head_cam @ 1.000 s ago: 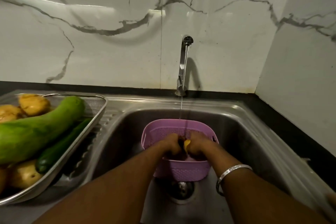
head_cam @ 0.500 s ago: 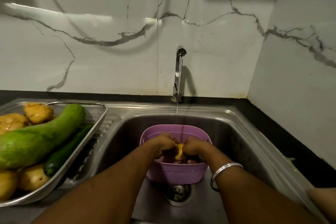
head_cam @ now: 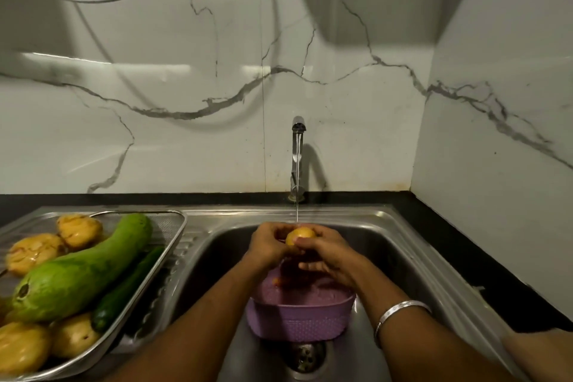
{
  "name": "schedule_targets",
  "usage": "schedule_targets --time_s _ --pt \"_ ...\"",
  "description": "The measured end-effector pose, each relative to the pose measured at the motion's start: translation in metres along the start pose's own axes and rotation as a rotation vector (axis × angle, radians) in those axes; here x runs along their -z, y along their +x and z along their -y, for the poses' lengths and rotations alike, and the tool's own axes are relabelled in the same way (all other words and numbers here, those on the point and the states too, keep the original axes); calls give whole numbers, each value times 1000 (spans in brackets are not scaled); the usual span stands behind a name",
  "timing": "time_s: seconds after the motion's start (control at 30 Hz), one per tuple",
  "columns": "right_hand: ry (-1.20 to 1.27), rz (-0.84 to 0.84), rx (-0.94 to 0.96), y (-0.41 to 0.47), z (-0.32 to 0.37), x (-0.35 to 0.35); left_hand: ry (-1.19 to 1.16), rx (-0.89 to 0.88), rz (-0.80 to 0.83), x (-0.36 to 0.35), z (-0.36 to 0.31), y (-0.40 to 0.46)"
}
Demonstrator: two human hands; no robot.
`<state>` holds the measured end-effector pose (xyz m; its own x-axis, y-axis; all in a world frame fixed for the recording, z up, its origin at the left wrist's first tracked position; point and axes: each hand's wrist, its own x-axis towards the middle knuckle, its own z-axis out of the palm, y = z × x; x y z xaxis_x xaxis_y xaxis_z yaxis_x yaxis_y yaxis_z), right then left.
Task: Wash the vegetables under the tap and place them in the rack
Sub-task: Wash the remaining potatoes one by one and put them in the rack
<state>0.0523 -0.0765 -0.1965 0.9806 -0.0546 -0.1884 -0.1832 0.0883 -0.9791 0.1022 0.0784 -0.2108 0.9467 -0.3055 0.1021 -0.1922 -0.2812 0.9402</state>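
A small yellow potato (head_cam: 298, 234) is held up under the thin water stream from the tap (head_cam: 298, 152). My left hand (head_cam: 269, 246) grips its left side and my right hand (head_cam: 325, 253) grips its right side, fingers curled round it. Below my hands a purple perforated basket (head_cam: 299, 324) stands in the sink (head_cam: 387, 245) over the drain; something small and orange shows inside it. The steel mesh rack (head_cam: 173, 226) on the left drainboard holds several yellow potatoes (head_cam: 79, 229), a big green gourd (head_cam: 80, 273) and a dark green cucumber (head_cam: 127, 287).
Marble wall tiles rise behind the sink and on the right. A black counter strip (head_cam: 496, 257) runs along the sink's right and back edges. The drain (head_cam: 305, 357) shows in front of the basket. White cables hang at the top left.
Both hands have lifted the potato out of the purple basket and up into the water stream. The view has tilted upward.
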Motion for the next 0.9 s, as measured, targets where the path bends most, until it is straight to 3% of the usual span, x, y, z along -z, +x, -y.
schedule_targets --time_s 0.1,0.2,0.5,0.8,0.9 --pt "-228 -110 105 0 -2 0 134 -77 22 -5 -10 -5" --pt "-319 -57 126 -3 -5 -5 178 -143 -45 -10 3 -14" --pt "-205 15 25 9 -4 -5 111 -167 -36 3 17 -3" --pt "-314 -298 183 7 -7 -19 239 -255 -92 -7 14 -4" --pt "-269 -245 180 6 -3 -19 205 -266 -111 -8 12 -4"
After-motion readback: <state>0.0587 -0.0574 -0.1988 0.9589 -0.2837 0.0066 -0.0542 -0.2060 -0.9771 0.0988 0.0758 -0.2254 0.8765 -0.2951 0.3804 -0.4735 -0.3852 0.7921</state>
